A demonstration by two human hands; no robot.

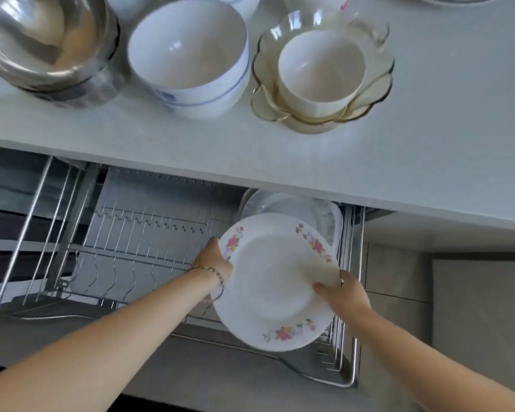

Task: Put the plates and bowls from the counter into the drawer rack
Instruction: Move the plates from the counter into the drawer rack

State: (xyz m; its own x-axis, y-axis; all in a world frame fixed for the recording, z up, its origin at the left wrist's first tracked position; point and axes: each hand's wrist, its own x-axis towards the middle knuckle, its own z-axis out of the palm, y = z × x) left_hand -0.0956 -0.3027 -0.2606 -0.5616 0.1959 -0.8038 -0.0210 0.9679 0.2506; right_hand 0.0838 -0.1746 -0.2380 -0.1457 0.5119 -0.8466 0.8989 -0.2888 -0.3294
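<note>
Both hands on one plate. My left hand point(213, 257) grips the left rim of the flowered plate point(275, 281), fingers hidden behind it. My right hand point(344, 295) pinches the lower right rim, thumb on the face, the rest behind. The plate is tilted in the lower centre-right of the frame, over the right end of the drawer rack point(149, 233). It sits just in front of the stacked plates point(283, 203) standing under the counter point(428, 162) edge. Can't tell if its bottom edge touches the wires yet.

Waiting on the counter, top of frame: steel bowls point(42, 40) upper left, a blue-lined bowl point(188, 55) centre, and a cream bowl point(321, 66) nested in a glass dish point(381, 81) to the right. So the task looks early to midway.

Risks as I judge them:
- The top rim is close to the stood plates, so pushing it back too fast means a knock or a chip.
- The plate hides the slot from me. If the bottom edge lands on a wire rather than between two, it could slide or tip forward once I let go.
- My right-hand hold is only a pinch on a smooth rim. Freeing the left hand first could let the plate swing.
- The bracelet point(217, 273) hangs low near the upright wires and could snag as I pull out.
</note>
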